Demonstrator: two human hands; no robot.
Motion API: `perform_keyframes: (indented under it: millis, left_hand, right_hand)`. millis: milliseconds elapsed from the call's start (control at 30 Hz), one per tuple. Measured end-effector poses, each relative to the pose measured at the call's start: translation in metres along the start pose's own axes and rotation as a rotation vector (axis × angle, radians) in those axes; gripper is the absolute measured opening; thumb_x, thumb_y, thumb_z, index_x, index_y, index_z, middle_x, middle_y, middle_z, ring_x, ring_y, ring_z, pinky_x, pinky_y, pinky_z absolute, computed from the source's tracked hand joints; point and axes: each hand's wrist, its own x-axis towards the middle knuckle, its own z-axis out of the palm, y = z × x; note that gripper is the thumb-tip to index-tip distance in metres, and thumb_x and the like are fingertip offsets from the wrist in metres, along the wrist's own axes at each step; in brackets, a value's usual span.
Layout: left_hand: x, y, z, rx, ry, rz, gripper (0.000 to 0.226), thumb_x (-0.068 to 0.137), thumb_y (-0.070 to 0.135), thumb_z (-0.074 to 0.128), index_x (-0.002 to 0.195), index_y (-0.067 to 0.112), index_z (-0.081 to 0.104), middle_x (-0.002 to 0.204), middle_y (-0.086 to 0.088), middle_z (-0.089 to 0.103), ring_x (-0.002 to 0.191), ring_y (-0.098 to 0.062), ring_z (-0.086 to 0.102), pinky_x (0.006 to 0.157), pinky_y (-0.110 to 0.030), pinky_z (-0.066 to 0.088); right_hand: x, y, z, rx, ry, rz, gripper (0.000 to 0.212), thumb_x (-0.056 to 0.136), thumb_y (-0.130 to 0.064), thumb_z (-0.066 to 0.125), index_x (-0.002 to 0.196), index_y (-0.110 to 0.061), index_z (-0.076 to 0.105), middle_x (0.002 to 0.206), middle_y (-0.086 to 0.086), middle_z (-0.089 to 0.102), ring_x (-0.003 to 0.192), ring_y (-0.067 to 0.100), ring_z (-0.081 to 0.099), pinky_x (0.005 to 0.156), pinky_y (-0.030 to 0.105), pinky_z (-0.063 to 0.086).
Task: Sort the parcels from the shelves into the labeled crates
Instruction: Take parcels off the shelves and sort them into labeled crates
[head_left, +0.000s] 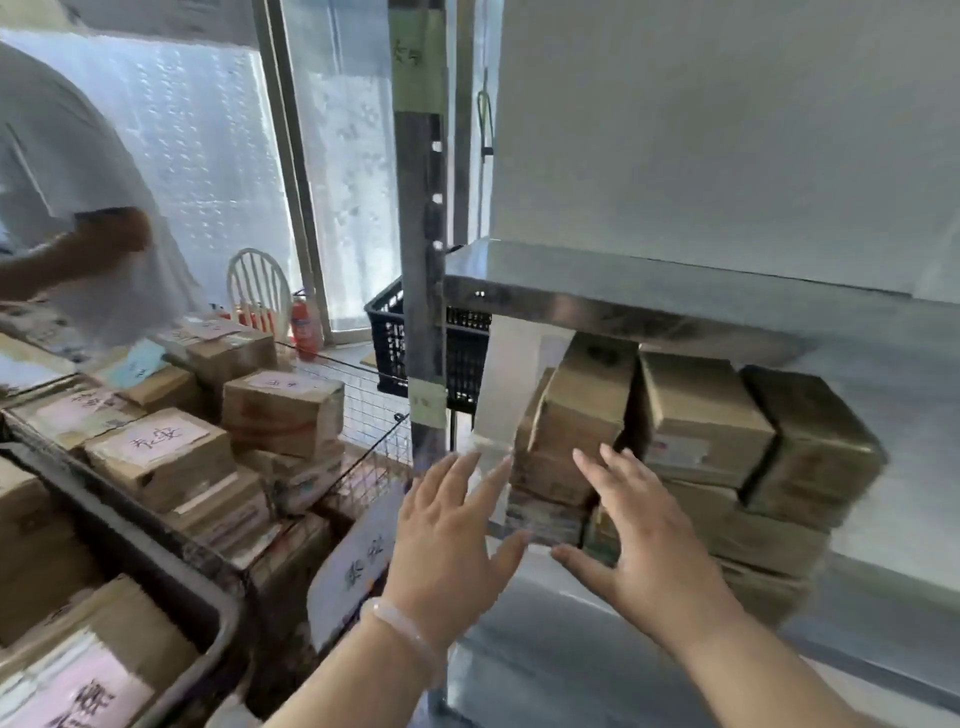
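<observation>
Two hands out in front, both released, fingers spread, holding nothing. Left hand (447, 525), bead bracelet (400, 631) on the wrist, sits just beside the shelf's upright post (423, 208). Right hand (639, 540) is in front of the cardboard parcels (696, 415); I can't tell if the fingertips touch them.

Parcels are stacked in a tight block on the lower metal shelf (623, 306), top row close under the board above. White paper strip (506, 374) hangs down at the stack's left edge, between post and boxes.

Left of the post I see a wire crate (363, 384) full of labelled boxes, a white label card (353, 561) tilted on its near side. Grey tote (171, 561) with more boxes at bottom left. Black plastic basket (389, 338) behind the post. Farther back: white chair (260, 286), red fire extinguisher (304, 325), another person (67, 182) leaning over the boxes at far left, blurred.
</observation>
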Motion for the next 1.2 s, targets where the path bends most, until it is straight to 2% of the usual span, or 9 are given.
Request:
perform_keyframes:
  millis: [200,333,533,700,767,833,967,1100,1200]
  left_hand:
    - [0.002,0.081,0.034,-0.085,-0.08,0.14,0.073,0.089,0.068,0.041,0.152,0.049,0.011,0.163,0.013,0.011,0.15,-0.013,0.003,0.12,-0.034,0.004]
    - [0.003,0.125,0.053,-0.086,-0.124,0.203,0.073,0.089,0.068,0.041,0.151,0.051,0.007,0.163,0.014,0.01,0.149,-0.012,0.002,0.12,-0.037,0.006]
    - [0.015,0.185,0.081,-0.097,-0.122,0.201,0.071,0.088,0.071,0.037,0.151,0.052,0.008,0.162,0.017,0.01,0.149,-0.011,0.004,0.12,-0.039,0.01]
    - [0.028,0.226,0.09,-0.148,-0.046,0.127,0.074,0.081,0.074,0.025,0.15,0.048,0.023,0.158,0.015,0.024,0.147,-0.014,0.018,0.118,-0.043,0.025]
    - [0.033,0.24,0.092,-0.169,-0.027,0.104,0.075,0.081,0.074,0.026,0.15,0.046,0.024,0.157,0.013,0.027,0.146,-0.016,0.02,0.117,-0.045,0.028]
    - [0.036,0.252,0.094,-0.192,-0.021,0.077,0.075,0.081,0.074,0.028,0.15,0.046,0.023,0.156,0.014,0.027,0.146,-0.016,0.021,0.117,-0.046,0.03]
    - [0.034,0.273,0.097,-0.306,-0.019,0.024,0.075,0.08,0.075,0.034,0.149,0.05,0.019,0.153,0.019,0.026,0.143,-0.01,0.022,0.116,-0.033,0.029]
    - [0.039,0.298,0.097,-0.684,-0.074,-0.156,0.075,0.086,0.065,0.054,0.149,0.052,0.015,0.152,0.017,0.031,0.135,-0.004,0.038,0.106,-0.031,0.045]
    - [0.046,0.321,0.089,-0.892,-0.085,-0.291,0.09,0.07,0.073,0.052,0.15,0.05,0.018,0.141,0.018,0.044,0.117,-0.002,0.053,0.077,-0.016,0.052]
  right_hand:
    - [-0.063,0.055,-0.037,0.0,0.072,0.182,0.087,0.081,-0.069,0.056,0.151,-0.047,0.009,0.162,-0.013,0.004,0.15,0.012,0.003,0.121,0.037,0.015]
    - [-0.088,0.091,-0.056,0.015,0.135,0.255,0.085,0.079,-0.068,0.053,0.15,-0.049,0.011,0.162,-0.015,0.003,0.149,0.011,0.005,0.117,0.037,0.019]
    - [-0.068,0.168,-0.098,-0.059,0.298,0.287,0.084,0.083,-0.058,0.062,0.151,-0.042,0.015,0.163,0.003,0.012,0.148,0.026,0.018,0.111,0.045,0.035]
    - [-0.021,0.226,-0.117,-0.002,0.125,0.255,0.087,0.082,-0.063,0.062,0.149,-0.051,0.007,0.164,0.0,0.008,0.148,0.027,0.02,0.109,0.045,0.037]
    - [-0.01,0.241,-0.114,0.026,0.019,0.244,0.083,0.084,-0.061,0.061,0.149,-0.052,0.011,0.161,0.002,0.023,0.142,0.026,0.033,0.107,0.042,0.041]
    - [-0.007,0.252,-0.109,0.078,0.02,0.203,0.073,0.089,-0.055,0.059,0.149,-0.049,0.018,0.152,-0.001,0.041,0.133,0.022,0.046,0.102,0.037,0.043]
    - [-0.027,0.266,-0.109,0.119,0.102,0.118,0.066,0.093,-0.052,0.054,0.149,-0.045,0.02,0.151,-0.007,0.042,0.132,0.016,0.047,0.099,0.029,0.042]
    - [-0.068,0.268,-0.122,0.124,0.171,0.052,0.073,0.087,-0.048,0.064,0.143,-0.054,0.017,0.142,-0.014,0.049,0.122,0.006,0.052,0.09,0.02,0.043]
    - [-0.088,0.265,-0.13,0.102,0.172,-0.026,0.08,0.083,-0.045,0.071,0.142,-0.055,0.018,0.141,-0.017,0.049,0.122,0.003,0.047,0.094,0.019,0.038]
